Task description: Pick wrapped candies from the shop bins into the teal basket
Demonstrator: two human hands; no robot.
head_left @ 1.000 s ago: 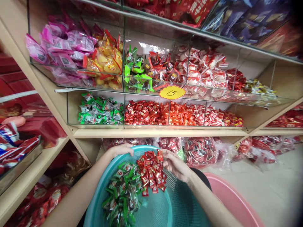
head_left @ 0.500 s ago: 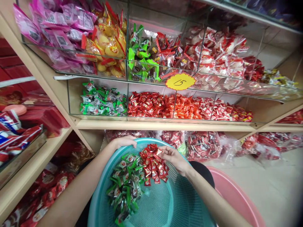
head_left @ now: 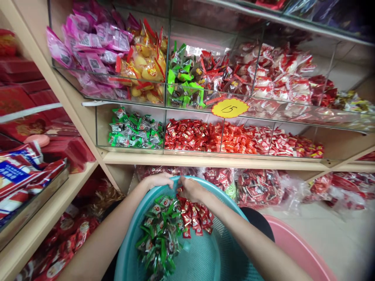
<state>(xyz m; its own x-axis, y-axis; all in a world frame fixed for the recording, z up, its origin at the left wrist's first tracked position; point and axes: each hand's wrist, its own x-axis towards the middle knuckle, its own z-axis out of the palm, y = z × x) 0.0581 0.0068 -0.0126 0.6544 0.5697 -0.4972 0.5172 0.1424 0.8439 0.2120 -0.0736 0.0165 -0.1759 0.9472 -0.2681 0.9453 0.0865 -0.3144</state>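
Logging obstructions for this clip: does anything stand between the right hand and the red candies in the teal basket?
Nothing visible does: the right hand is over the back of the red candies. The green-wrapped candies lie beside them, and the left hand holds the rim of the teal basket.

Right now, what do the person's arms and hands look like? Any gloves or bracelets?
The left hand and right hand are both ungloved. The left forearm and right forearm are bare, with no sleeves in view. I see no watch, bracelet or drawn markings. The fingers are partly hidden, so I can't rule out rings.
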